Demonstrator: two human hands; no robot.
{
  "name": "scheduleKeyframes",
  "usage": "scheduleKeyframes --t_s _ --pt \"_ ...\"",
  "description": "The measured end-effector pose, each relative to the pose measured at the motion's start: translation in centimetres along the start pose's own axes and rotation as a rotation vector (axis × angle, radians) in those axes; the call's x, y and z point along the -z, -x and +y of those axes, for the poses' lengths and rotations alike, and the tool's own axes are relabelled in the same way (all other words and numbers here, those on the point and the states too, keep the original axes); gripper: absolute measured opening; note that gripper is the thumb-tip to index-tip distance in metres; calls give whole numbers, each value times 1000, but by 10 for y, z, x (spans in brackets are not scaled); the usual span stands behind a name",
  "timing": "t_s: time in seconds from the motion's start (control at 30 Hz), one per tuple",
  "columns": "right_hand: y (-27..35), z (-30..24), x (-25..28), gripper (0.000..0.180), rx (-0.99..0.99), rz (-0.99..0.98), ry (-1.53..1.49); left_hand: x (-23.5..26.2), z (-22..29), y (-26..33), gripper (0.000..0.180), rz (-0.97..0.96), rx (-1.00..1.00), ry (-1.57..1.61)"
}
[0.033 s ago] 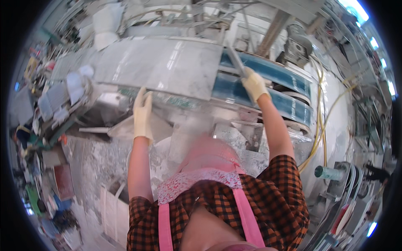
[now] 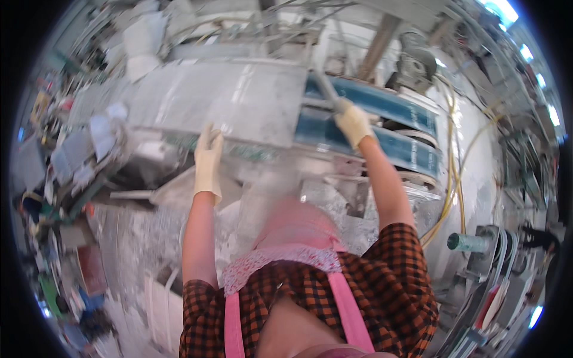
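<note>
A pale, grey-white stone-like slab (image 2: 227, 98) lies flat ahead of me, its right end meeting two blue conveyor belts (image 2: 406, 113). My left hand (image 2: 208, 167), in a cream glove, is at the slab's front edge. Its fingers are stretched and somewhat apart, holding nothing; whether they touch the slab I cannot tell. My right hand (image 2: 354, 124), gloved alike, is over the belts, closed on a long, narrow grey bar (image 2: 325, 86). The bar slants away toward the slab's far right corner. My right fingertips are partly hidden.
A dusty motor (image 2: 415, 62) stands behind the belts. Yellow hoses (image 2: 455, 173) hang at the right. To the left are stacked pale offcuts (image 2: 65, 158) and a reddish-brown panel (image 2: 91, 268). A greenish cylinder (image 2: 465, 241) juts out at lower right.
The whole view has shifted slightly. My left hand is a little farther right along the slab's front edge. My right hand keeps its grip on the bar.
</note>
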State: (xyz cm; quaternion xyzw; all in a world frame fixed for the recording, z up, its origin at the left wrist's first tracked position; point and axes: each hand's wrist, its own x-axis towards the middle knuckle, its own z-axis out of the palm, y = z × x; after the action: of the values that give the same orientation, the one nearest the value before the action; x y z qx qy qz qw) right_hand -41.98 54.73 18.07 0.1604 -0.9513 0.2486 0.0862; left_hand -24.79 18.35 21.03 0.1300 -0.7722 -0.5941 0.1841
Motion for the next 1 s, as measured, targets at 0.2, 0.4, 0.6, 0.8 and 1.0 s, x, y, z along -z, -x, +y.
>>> scheduleKeyframes --t_s 0.2,0.4,0.6,0.8,1.0 --pt "5 -16 1 31 -219 -31 -29 -184 -5 -77 85 -239 -171 -992" --pt "7 -13 6 28 -242 -23 -116 -243 15 -89 97 -285 -35 -1211" --pt "7 -4 19 26 -262 -38 -289 -252 35 -114 100 -360 131 -1311" --pt "9 2 32 21 -256 -52 -304 -271 44 -123 75 -443 147 -1474" --pt "0 7 27 21 -206 -86 -242 -240 18 -144 45 -410 -30 -1188"
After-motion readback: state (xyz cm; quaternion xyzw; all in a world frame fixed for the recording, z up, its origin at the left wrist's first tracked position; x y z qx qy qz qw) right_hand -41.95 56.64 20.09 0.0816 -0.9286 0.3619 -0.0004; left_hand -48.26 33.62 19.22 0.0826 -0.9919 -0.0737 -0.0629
